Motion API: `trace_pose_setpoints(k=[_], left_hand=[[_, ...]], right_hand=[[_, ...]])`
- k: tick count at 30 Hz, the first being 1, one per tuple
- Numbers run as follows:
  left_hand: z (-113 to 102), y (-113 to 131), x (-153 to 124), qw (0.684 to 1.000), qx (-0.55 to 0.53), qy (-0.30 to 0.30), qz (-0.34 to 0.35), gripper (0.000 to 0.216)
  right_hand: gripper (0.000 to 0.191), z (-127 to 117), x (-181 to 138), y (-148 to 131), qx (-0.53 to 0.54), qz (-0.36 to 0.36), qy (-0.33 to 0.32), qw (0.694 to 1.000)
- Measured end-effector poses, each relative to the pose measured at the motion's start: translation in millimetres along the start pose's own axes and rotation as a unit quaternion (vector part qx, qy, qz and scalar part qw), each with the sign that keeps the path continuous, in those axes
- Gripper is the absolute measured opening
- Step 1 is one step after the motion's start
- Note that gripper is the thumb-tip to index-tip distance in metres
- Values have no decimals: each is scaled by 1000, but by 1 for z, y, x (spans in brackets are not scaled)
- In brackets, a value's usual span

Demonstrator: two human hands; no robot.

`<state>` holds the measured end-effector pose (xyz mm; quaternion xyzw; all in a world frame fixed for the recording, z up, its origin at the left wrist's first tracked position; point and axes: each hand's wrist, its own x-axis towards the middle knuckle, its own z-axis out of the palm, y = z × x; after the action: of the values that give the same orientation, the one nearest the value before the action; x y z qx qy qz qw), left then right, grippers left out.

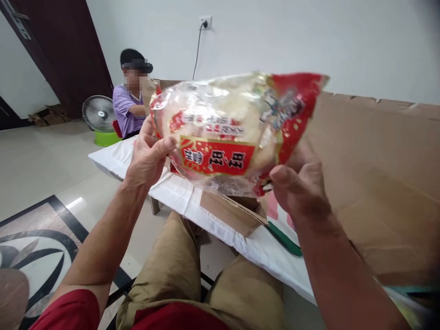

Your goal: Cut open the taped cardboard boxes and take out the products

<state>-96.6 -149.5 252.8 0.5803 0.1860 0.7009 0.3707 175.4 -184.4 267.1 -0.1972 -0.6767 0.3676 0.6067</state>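
Observation:
Held up between my two hands is a clear and red bag of rice crackers (220,123), turned sideways, with pale round crackers showing through the plastic. My left hand (151,149) grips its left end, thumb on the front. At the lower right corner, my right hand (300,183) pinches the bag, the fingers partly hidden behind it. Below the bag stands an open cardboard box (233,213) on the white-covered table (172,197); the bag hides most of its opening.
A dark green object (284,238) lies right of the box. A tall cardboard sheet (378,183) stands along the table's right side. Beyond the table's far end sits a person (127,107) in purple, near a fan (99,113) on a green stool (107,138).

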Motion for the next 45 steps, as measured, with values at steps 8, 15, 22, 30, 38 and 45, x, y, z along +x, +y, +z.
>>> trace_pose_setpoints(k=[8,15,22,30,38,45], left_hand=[[-120,-16,-58,977,52,46,-202,86],[-181,-80,-85,943,126,104,-292,89],[-179,-167,-27,953,172,9,-248,101],[-161,-224,-69,884,447,62,-124,89],[-131,-242,-99,864,497,-17,-77,89],[-129,-226,-98,855,513,6,-73,88]], right_hand=[[48,100,-66,97,-18,185,24,982],[39,131,-87,218,-110,238,66,963],[55,109,-67,291,-237,256,151,925],[75,108,-78,325,-313,256,178,897],[71,109,-83,330,-330,223,152,905],[92,135,-137,254,-390,132,68,909]])
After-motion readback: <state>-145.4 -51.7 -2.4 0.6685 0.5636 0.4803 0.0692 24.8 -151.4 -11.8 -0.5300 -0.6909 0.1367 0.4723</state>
